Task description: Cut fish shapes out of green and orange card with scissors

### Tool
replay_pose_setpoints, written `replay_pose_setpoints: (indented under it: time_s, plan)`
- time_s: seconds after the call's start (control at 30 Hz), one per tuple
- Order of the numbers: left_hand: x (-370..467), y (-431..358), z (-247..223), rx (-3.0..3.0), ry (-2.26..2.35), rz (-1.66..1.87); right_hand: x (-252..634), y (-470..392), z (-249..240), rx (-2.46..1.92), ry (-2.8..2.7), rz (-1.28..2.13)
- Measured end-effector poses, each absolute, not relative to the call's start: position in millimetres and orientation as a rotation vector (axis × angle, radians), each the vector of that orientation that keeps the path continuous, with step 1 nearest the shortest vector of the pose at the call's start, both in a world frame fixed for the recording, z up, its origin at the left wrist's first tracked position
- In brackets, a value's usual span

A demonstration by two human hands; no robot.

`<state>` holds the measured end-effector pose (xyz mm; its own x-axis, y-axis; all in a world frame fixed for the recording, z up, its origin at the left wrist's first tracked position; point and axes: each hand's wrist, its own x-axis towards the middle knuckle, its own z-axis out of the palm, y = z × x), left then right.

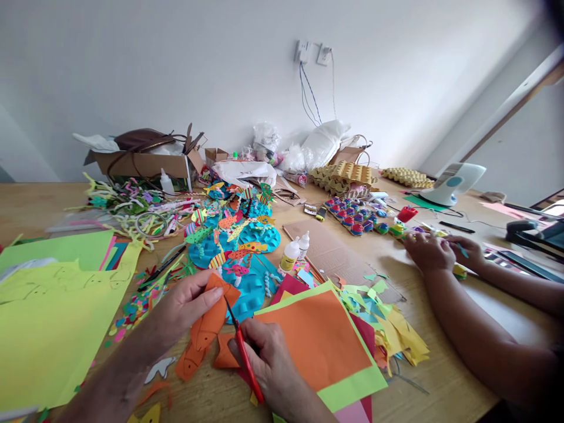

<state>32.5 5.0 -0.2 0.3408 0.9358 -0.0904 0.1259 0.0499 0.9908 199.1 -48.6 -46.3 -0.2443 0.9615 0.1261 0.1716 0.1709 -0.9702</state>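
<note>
Pinched between the thumb and fingers of my left hand [196, 298] is an orange paper piece [208, 325] with fish outlines drawn on it. My right hand [268, 358] is closed round red-handled scissors [247, 361], whose dark blades point up at the paper's right edge. Below my left hand lie more orange pieces [189, 361] and a white paper cutout [160, 369]. Right beside my right hand is a stack of coloured sheets with an orange sheet [321, 338] on top. Just beyond my hands stand blue painted egg-carton pieces [249, 294] with colourful paper fish.
Yellow paper [48, 335] with drawn fish lies at the left. Glue bottles [289, 256] stand beside cardboard [328, 249]. Another person's hands [434, 252] work at the right near painted egg cartons [352, 216]. Paper scraps [400, 332] lie right of the stack; a box [145, 164] stands behind.
</note>
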Motion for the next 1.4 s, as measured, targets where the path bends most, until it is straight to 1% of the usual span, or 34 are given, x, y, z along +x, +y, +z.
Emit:
replay_pose_setpoints:
  time_s: [0.17, 0.33, 0.47, 0.77, 1.03, 1.4]
  plan:
    - [34, 4, -3, 1.195, 0.984, 0.813, 198, -48, -50, -1.082, -1.547, 1.25]
    - [47, 0, -1, 0.955, 0.967, 0.879, 196, -49, -53, -1.053, -1.462, 1.355]
    - [56, -3, 0, 0.894, 0.945, 0.924, 193, -49, -53, -1.07, -1.37, 1.423]
    - [53, -4, -14, 1.07, 0.982, 0.89, 189, -51, -48, -1.006, -1.231, 1.547]
    - [48, 2, -10, 1.338, 0.974, 0.72, 189, -48, -47, -1.013, -1.196, 1.584]
    - [50, -1, -11, 1.335, 0.981, 0.713, 191, -50, -43, -1.064, -1.2, 1.605]
